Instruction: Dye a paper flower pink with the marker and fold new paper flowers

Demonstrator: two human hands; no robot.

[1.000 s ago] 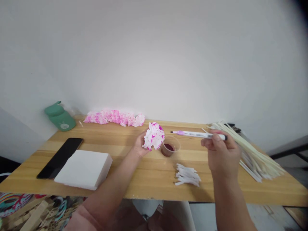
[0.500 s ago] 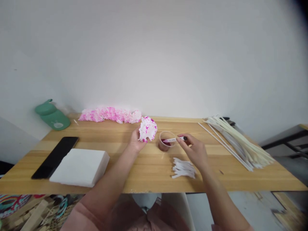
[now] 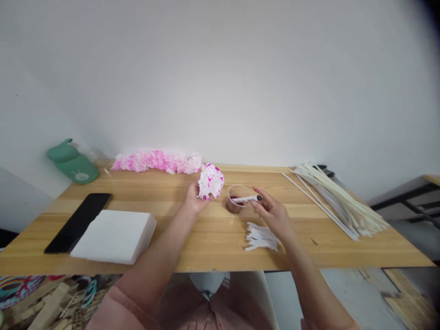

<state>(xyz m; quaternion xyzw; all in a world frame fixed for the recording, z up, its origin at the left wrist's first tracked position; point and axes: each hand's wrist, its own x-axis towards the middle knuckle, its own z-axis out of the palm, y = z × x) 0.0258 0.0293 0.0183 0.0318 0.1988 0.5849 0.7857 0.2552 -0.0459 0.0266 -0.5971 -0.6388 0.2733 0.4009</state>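
Note:
My left hand point(image 3: 193, 198) is closed around the base of a ruffled white paper flower point(image 3: 211, 181) blotched with magenta; its fingertips are hidden behind the petals. Just right of the flower stands a clear plastic cup point(image 3: 234, 206) with dark red-purple liquid inside. A white pen point(image 3: 246, 199) with a black end leans in the cup, its tip at the liquid. By the pen's black end is my right hand point(image 3: 273, 213), thumb and index finger spread apart and not pinching it. Below that hand lies a small pile of white twisted paper strips point(image 3: 261, 237).
Along the wall runs a row of pink-and-white paper flowers point(image 3: 156, 161). At left are a green bottle point(image 3: 74, 162), a black phone point(image 3: 79, 222) and a white block-like stack point(image 3: 113, 236). A bundle of pale sticks point(image 3: 340, 201) lies at right on the wooden table point(image 3: 206, 254).
My right thumb and index finger have parted from the pen, which has slid slightly left and rests in the cup. The left hand still holds the flower, nearly unmoved.

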